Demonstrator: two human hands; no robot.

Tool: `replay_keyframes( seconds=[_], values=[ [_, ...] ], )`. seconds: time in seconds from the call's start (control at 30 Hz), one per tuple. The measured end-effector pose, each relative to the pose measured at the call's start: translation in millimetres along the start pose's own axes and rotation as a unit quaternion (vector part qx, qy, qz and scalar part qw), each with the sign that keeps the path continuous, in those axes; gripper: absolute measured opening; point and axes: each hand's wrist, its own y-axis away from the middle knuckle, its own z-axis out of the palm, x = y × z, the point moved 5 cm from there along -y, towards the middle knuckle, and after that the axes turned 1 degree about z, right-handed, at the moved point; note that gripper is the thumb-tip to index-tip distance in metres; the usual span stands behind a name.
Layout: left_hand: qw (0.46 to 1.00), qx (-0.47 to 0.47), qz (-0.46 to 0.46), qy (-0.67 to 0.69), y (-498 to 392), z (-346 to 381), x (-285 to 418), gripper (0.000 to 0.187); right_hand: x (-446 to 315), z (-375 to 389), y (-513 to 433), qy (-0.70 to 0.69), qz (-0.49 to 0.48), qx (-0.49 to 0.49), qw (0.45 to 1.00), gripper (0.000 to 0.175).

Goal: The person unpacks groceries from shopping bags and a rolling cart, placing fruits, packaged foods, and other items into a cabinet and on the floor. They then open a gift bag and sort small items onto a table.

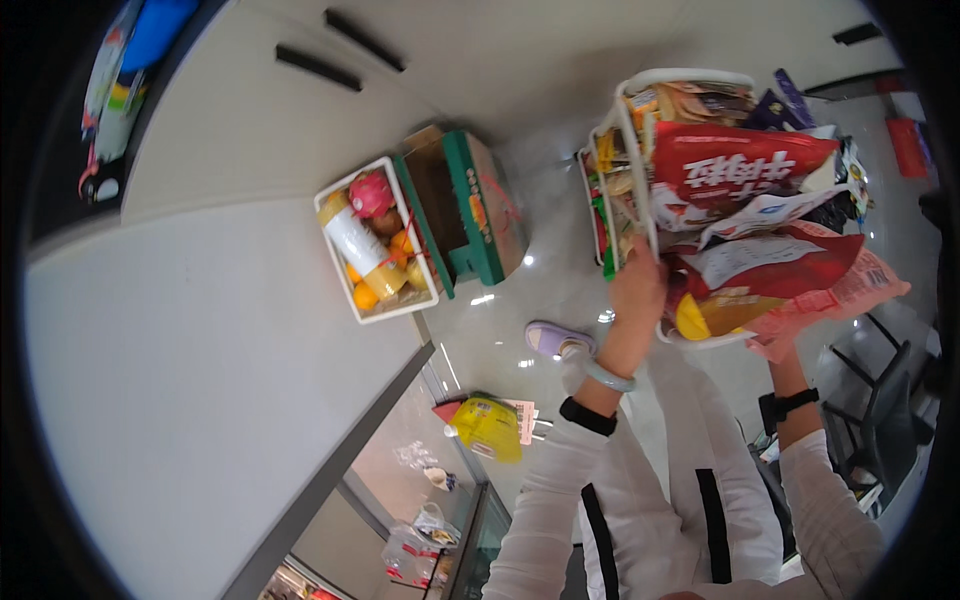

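A white plastic basket, packed with snack packets, stands in front of me at the right. My left hand is closed around the near left part of its rim. Red packets with writing lie on top, and a red and gold packet rests nearer to me. A pink plastic bag hangs over the basket's near right side. My right hand is at that side, its fingers hidden behind the pink bag, so its grip cannot be made out.
A white bin of fruit, with a dragon fruit, sits beside an open green cardboard box. A white surface spans the left. A yellow pouch stands on the floor near my legs; a dark chair is at right.
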Motion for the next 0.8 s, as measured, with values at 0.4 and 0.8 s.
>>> replay_keyframes(
  seconds=[0.4, 0.8],
  values=[
    [0.990, -0.016, -0.045, -0.132, 24.8, -24.9, -60.2, 0.021, 67.8, -10.2, 41.5, -0.028, 0.065, -0.063, 0.995, 0.039],
    [0.982, 0.093, 0.129, -0.098, 14.7, -137.3, -110.2, 0.031, 153.8, 156.8, 85.1, 0.052, 0.098, -0.332, 0.937, 0.041]
  ],
)
